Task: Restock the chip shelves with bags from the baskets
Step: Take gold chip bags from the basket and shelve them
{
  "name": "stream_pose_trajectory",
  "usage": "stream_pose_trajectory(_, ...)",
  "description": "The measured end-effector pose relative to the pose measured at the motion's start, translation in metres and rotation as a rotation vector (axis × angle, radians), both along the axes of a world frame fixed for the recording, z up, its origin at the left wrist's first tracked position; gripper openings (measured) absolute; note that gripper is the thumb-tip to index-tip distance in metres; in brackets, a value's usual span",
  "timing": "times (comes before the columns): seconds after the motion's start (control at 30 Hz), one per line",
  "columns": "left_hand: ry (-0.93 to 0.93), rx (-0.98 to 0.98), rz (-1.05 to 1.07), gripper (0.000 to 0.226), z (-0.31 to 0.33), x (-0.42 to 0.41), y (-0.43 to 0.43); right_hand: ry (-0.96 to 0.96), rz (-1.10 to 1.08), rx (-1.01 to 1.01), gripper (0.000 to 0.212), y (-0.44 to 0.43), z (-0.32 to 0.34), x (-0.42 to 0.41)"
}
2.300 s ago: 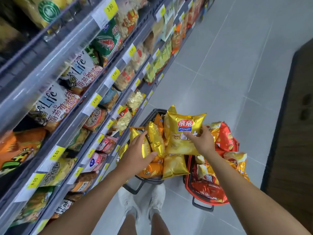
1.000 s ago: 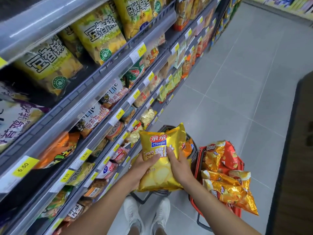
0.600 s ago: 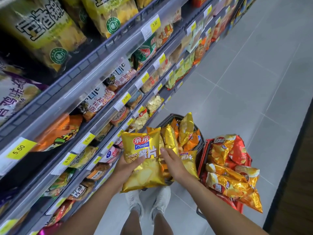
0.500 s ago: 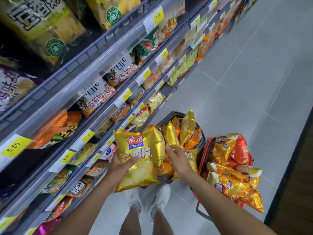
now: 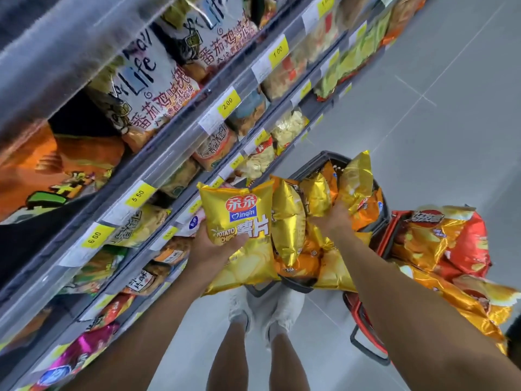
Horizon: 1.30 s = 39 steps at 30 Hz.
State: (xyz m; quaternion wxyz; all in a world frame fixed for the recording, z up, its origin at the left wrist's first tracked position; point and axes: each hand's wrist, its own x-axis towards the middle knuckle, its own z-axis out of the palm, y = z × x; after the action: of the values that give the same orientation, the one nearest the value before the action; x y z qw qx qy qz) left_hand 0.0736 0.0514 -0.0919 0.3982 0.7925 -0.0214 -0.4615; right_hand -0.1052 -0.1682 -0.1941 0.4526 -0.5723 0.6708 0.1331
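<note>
My left hand (image 5: 207, 248) grips a gold Qinqin potato chips bag (image 5: 239, 221) from below and holds it upright just off the lower shelves (image 5: 169, 153). My right hand (image 5: 331, 221) reaches into the black basket (image 5: 310, 162), which is packed with several gold and orange chip bags (image 5: 289, 218). Its fingers slip under a tall gold bag (image 5: 356, 182) and are hidden, so I cannot tell whether they grip it. To the right, the red basket (image 5: 394, 218) overflows with red and orange chip bags (image 5: 451, 238).
Tiered snack shelves with yellow price tags (image 5: 139, 194) run along the left, full of bags. Both baskets stand on grey floor tiles (image 5: 423, 122) in front of my white shoes (image 5: 265, 309). The aisle stretches away at the upper right.
My right hand has let go of the gold Qinqin bag and gone into the black basket. My left hand alone now carries that bag, shifted left toward the shelves. The view has tilted down.
</note>
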Motion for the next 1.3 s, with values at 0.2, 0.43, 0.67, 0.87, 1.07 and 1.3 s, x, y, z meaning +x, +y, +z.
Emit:
stream_pose_trajectory(0.2, -0.009, 0.017, -0.011, 0.087, -0.020, 0.006, -0.006, 0.068, 0.016, 0.016, 0.113, 0.001, -0.042, 0.007)
stream_pose_trajectory(0.43, -0.021, 0.012, -0.064, 0.081, -0.013, 0.010, -0.012, 0.024, 0.023, -0.091, 0.070, 0.001, -0.024, -0.006)
stream_pose_trajectory(0.67, -0.004, -0.064, -0.124, 0.074, 0.023, 0.011, -0.028, -0.086, -0.076, -0.148, 0.069, -0.009, 0.061, -0.031)
stream_pose_trajectory(0.87, -0.012, -0.153, -0.206, 0.060, 0.079, 0.012, -0.054, -0.259, -0.151, -0.175, 0.055, -0.023, 0.169, -0.059)
stream_pose_trajectory(1.07, 0.004, -0.301, -0.260, 0.046, 0.144, 0.014, -0.091, -0.579, -0.180, -0.151, 0.037, -0.028, 0.280, -0.087)
stream_pose_trajectory(1.3, 0.066, -0.510, -0.353, 0.073, 0.229, 0.019, -0.127, -0.722, -0.182, -0.169, 0.037, -0.018, 0.376, -0.110)
